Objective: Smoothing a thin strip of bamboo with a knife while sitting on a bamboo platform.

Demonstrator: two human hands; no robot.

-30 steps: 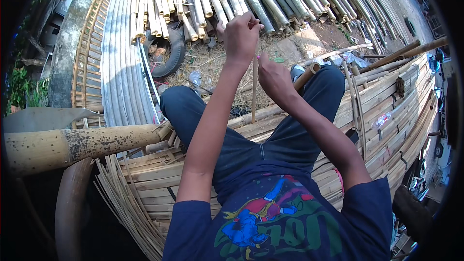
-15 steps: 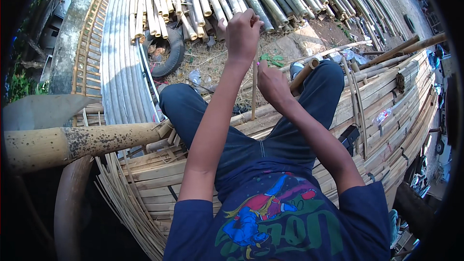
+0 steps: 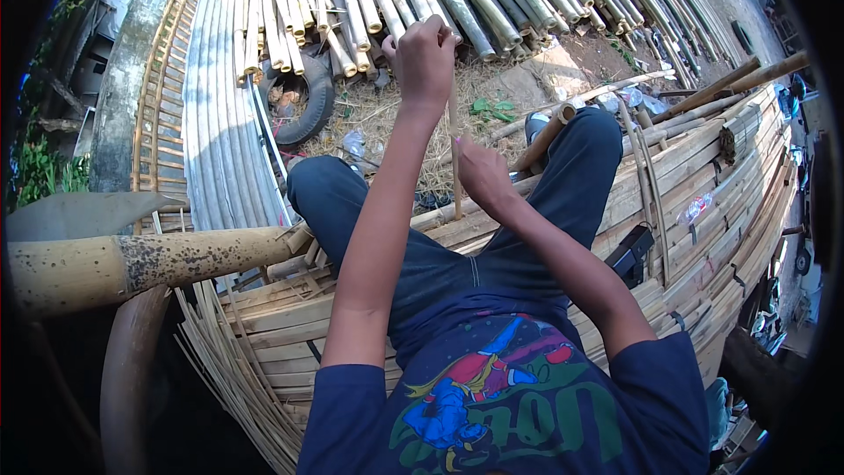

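Raised in front of me, my left hand (image 3: 425, 62) is closed around the upper end of a thin bamboo stick (image 3: 456, 189). The stick hangs nearly upright between my knees. Lower down and to its right, my right hand (image 3: 485, 174) is closed, with its fingertips against or just beside the stick. A small pinkish spot shows at those fingertips; whatever the right fingers hold is hidden.
Split bamboo slats (image 3: 694, 237) lie stacked beneath me. A thick spotted bamboo pole (image 3: 202, 257) juts in from the left. Ahead are piled bamboo poles (image 3: 492, 0), an old tyre (image 3: 308, 105) and corrugated sheeting (image 3: 220, 114). A black box-like object (image 3: 629, 255) sits by my right thigh.
Both hands have shifted slightly left, and the right hand has slid lower along the stick. The stick has moved a little left with them.
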